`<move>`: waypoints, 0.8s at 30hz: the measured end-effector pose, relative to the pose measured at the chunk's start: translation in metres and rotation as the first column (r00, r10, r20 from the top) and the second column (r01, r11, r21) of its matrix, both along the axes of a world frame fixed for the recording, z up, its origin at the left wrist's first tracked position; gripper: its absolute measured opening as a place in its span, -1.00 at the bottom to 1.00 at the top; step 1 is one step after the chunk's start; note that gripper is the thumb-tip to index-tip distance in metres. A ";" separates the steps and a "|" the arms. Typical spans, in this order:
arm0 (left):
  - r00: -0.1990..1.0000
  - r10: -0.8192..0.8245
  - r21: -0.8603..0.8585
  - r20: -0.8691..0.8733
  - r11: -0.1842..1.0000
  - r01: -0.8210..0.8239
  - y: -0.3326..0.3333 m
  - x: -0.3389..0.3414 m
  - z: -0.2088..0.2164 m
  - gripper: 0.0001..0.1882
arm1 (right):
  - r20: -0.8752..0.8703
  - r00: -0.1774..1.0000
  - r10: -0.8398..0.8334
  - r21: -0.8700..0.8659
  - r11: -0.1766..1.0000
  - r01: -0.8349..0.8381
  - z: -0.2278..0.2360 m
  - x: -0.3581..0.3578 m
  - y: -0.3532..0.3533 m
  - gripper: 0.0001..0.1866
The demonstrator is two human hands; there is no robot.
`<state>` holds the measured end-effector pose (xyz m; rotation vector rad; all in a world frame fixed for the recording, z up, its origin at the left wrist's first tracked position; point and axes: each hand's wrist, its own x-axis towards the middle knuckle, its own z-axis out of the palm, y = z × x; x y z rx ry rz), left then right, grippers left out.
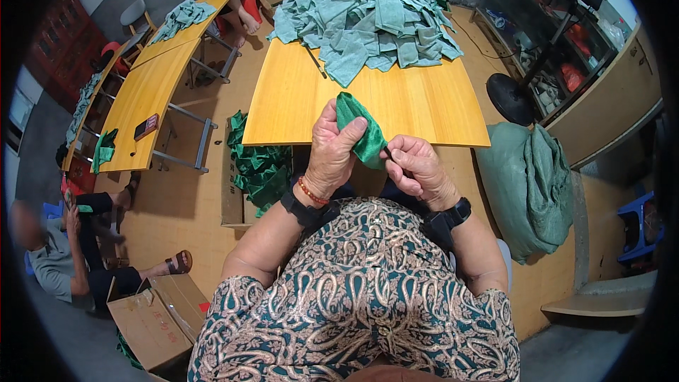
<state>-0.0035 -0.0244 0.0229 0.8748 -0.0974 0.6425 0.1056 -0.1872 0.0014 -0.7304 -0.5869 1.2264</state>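
Note:
My left hand (331,143) grips a green velvet piece (361,127), its thumb pressed on the front and the fingers behind. The piece looks like a small pouch with a pointed upper end, held upright before the table's near edge. At its lower right, my right hand (421,171) is closed in a pinch on a thin dark object (385,153) that meets the cloth's edge; its kind is too small to make out. Beyond my hands, a big heap of pale green cloth pieces (368,18) covers the far part of the yellow table (290,99).
A dark thin stick (314,61) lies beside the heap. Below left stands a carton (232,191) of green velvet pieces. A stuffed green sack (527,187) and a black fan (511,99) are at the right. Two people sit at the left and far side, near another table (159,74).

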 end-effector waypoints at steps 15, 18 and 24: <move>1.000 0.004 0.004 0.014 1.000 -0.004 0.001 0.000 -0.002 -0.90 | -0.077 0.997 0.022 0.052 0.998 -0.018 -0.004 -0.001 0.001 -0.81; 1.000 -0.023 0.050 -0.009 0.998 0.023 -0.001 -0.002 -0.004 -0.91 | -0.070 0.997 0.012 0.059 0.998 -0.008 -0.001 -0.006 0.003 -0.82; 1.000 0.015 -0.090 -0.019 0.996 -0.017 -0.001 -0.003 0.007 -0.88 | -0.007 1.000 0.024 0.007 1.000 -0.024 0.000 0.000 -0.003 -0.82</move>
